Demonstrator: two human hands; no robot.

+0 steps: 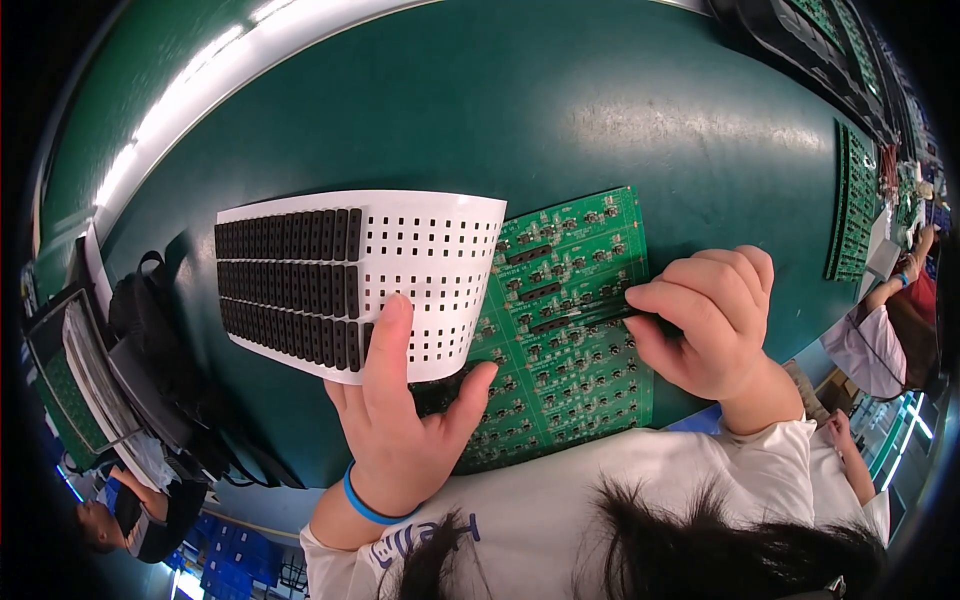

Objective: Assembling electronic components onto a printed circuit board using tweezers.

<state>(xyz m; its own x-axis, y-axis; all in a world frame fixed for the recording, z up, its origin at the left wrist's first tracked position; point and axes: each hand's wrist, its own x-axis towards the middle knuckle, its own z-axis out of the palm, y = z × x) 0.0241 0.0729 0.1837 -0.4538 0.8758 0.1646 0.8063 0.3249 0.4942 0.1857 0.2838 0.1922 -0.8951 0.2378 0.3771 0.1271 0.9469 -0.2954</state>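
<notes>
My left hand (395, 440) holds a curved white sheet (435, 225), index finger on top and other fingers hidden beneath. Rows of black oblong pads (290, 285) cover the sheet's left part; small dark holes dot its bare right part. Partly under the sheet lies a green circuit board panel (590, 385), divided into repeated sections with small parts. A few black oblong pieces (540, 292) sit on its upper sections. Over the panel's right side, my right hand (705, 315) is closed in a pinch on a thin dark tool (605, 314), perhaps tweezers; its tip is hard to make out.
The green table (480, 100) spreads around the work. At left stand a black bag (150, 330) and a rack with boards (75, 370). More board panels (852, 205) and a black tray (800, 50) lie at right. Other people sit at both edges.
</notes>
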